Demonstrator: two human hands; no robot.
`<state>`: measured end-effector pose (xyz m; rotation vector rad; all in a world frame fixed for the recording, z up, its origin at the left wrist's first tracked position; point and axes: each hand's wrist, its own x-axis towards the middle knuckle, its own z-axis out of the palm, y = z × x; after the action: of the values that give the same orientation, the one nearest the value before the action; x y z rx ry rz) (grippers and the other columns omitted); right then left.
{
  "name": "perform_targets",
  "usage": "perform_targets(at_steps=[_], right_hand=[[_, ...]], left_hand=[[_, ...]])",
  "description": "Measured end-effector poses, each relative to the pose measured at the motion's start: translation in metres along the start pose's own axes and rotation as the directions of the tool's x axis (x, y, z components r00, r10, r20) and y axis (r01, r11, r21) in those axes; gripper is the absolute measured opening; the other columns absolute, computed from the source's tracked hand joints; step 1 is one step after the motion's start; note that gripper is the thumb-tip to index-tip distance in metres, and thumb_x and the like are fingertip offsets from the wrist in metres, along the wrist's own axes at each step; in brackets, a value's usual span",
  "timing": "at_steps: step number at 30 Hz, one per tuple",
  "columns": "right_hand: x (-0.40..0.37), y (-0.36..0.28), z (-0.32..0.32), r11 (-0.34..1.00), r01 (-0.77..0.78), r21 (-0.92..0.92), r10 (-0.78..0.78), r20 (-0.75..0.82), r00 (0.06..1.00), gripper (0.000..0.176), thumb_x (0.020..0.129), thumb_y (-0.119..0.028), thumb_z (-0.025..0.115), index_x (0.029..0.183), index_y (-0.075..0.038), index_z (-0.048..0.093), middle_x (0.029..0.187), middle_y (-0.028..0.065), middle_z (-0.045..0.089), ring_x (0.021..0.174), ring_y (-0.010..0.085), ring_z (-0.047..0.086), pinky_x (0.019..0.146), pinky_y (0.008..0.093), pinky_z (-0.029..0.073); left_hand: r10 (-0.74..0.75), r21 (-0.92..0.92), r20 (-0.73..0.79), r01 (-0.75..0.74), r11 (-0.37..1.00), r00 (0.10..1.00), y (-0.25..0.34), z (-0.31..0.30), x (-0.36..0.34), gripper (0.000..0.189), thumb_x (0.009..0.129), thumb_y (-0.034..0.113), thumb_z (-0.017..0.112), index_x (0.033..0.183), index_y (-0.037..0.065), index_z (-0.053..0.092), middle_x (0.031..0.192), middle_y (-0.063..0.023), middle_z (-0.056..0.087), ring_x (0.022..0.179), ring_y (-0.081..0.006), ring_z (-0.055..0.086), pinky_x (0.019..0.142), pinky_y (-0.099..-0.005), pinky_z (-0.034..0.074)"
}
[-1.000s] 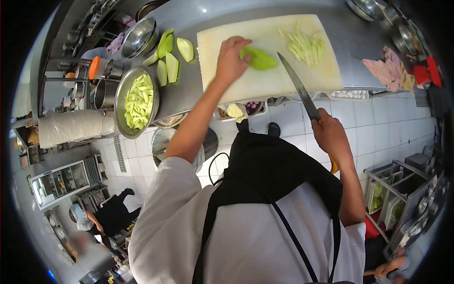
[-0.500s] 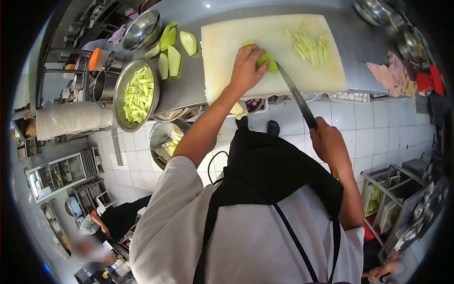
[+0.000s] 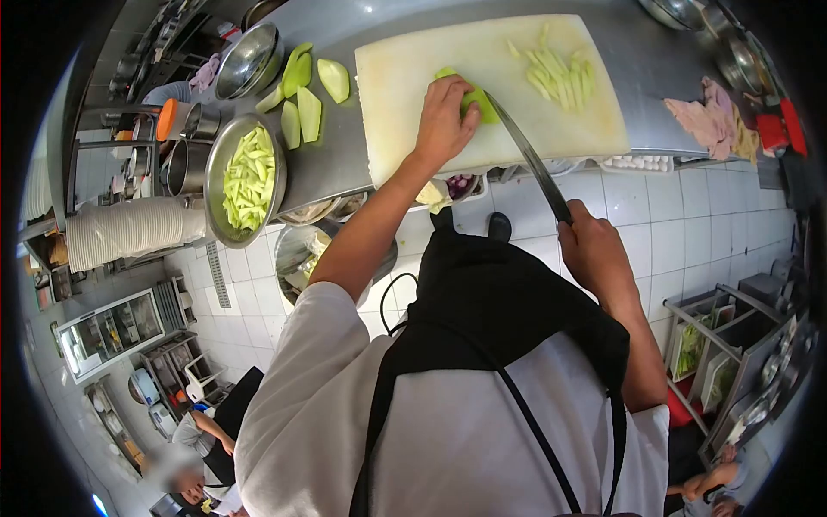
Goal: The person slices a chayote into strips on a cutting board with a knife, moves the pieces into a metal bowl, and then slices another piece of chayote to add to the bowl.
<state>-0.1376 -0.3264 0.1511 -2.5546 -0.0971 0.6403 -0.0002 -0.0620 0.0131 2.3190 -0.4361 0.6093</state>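
My left hand (image 3: 446, 121) presses a light green vegetable piece (image 3: 484, 107) down on the white cutting board (image 3: 396, 77), its fingers bent over it. In my right hand (image 3: 594, 250) is the handle of a long knife (image 3: 536, 164), whose blade reaches up to the right side of that piece. Cut green strips (image 3: 560, 77) lie at the board's right part. Left of the board are several larger green pieces (image 3: 309, 114) on the steel counter. A steel bowl (image 3: 282, 177) beside them holds many cut strips.
Stacked steel bowls (image 3: 250, 62) stand at the upper left, with pots below. Pink cloths (image 3: 705, 121) lie at the counter's right. Under the counter edge is a large metal container (image 3: 297, 250). Another person (image 3: 207, 439) is at the lower left; part of one shows lower right.
The view has shifted slightly, with the board and counter a little higher and further left. The person at the lower left has moved. Both my hands keep their holds.
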Motion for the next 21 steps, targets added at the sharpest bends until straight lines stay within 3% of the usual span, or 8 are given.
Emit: perform_targets(at_steps=[10, 13, 16, 21], right_hand=[[0.011, -0.009, 0.011, 0.994, -0.038, -0.104, 0.046, 0.074, 0.996, 0.017, 0.096, -0.011, 0.051, 0.109, 0.001, 0.051, 0.084, 0.0316, 0.068, 0.086, 0.0515, 0.066, 0.080, 0.0587, 0.052], [0.048, 0.002, 0.044, 0.996, 0.003, -0.088, 0.005, 0.083, 0.997, 0.020, 0.096, -0.011, 0.051, 0.110, 0.003, 0.051, 0.087, 0.0337, 0.068, 0.087, 0.0527, 0.066, 0.081, 0.0594, 0.052], [0.071, 0.003, 0.042, 0.998, 0.053, -0.043, -0.051, 0.051, 0.997, 0.024, 0.096, -0.012, 0.051, 0.114, 0.003, 0.051, 0.089, 0.0347, 0.067, 0.088, 0.0537, 0.066, 0.082, 0.0602, 0.052], [0.070, 0.009, 0.024, 1.000, 0.010, 0.001, -0.010, 0.053, 0.999, 0.026, 0.095, -0.013, 0.052, 0.116, 0.002, 0.051, 0.091, 0.0361, 0.067, 0.092, 0.0533, 0.066, 0.086, 0.0604, 0.051]], left_hand=[[-0.048, -0.037, 0.049, 0.050, 0.998, 0.998, -0.003, -0.009, -0.006, 0.031, 0.087, 0.013, 0.072, 0.115, 0.002, 0.064, 0.128, -0.0163, 0.058, 0.121, -0.0363, 0.053, 0.104, -0.0423, 0.044], [-0.043, -0.033, 0.056, 0.045, 0.998, 0.998, -0.005, -0.008, -0.005, 0.033, 0.088, 0.013, 0.073, 0.118, 0.002, 0.064, 0.129, -0.0164, 0.058, 0.123, -0.0365, 0.052, 0.105, -0.0420, 0.045], [-0.074, -0.025, 0.100, 0.077, 0.997, 0.992, -0.006, -0.009, -0.007, 0.037, 0.089, 0.014, 0.072, 0.123, 0.002, 0.063, 0.131, -0.0168, 0.056, 0.125, -0.0368, 0.052, 0.107, -0.0418, 0.044], [-0.028, -0.024, 0.118, 0.031, 0.999, 0.993, -0.007, -0.011, -0.014, 0.043, 0.088, 0.014, 0.072, 0.128, 0.001, 0.061, 0.137, -0.0183, 0.052, 0.127, -0.0378, 0.050, 0.108, -0.0420, 0.044]])
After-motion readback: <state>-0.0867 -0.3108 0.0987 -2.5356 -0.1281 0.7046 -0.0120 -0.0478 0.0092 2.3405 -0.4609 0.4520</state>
